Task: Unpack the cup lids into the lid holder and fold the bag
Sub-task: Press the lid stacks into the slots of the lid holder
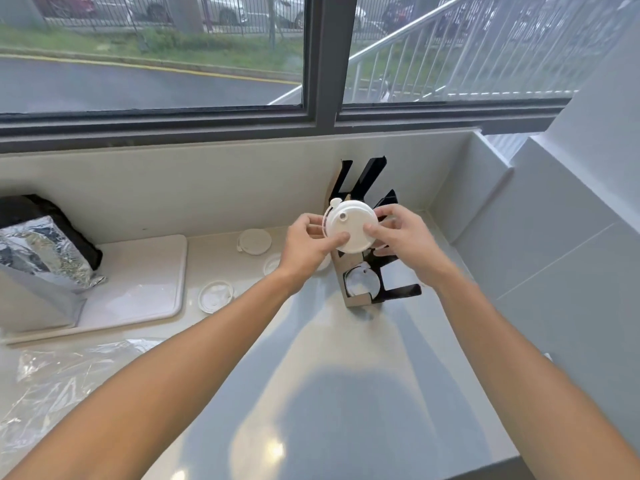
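A stack of white cup lids (349, 225) is held between both hands just above the black lid holder (398, 292). My left hand (306, 245) grips the stack's left side with the thumb across its front. My right hand (401, 233) grips its right side. The holder's near compartment has a lid (360, 284) in it. Loose white lids lie on the counter at the left: one (255, 241) near the wall, one (215, 295) nearer me, and one (272, 264) partly hidden by my left wrist. The clear plastic bag (62, 382) lies crumpled at the lower left.
A white tray (166, 271) sits left of the lids with a silver foil pouch (41, 254) and a dark bag (31, 206) on it. The counter (329, 393) ends at a wall on the right and a window sill behind the holder.
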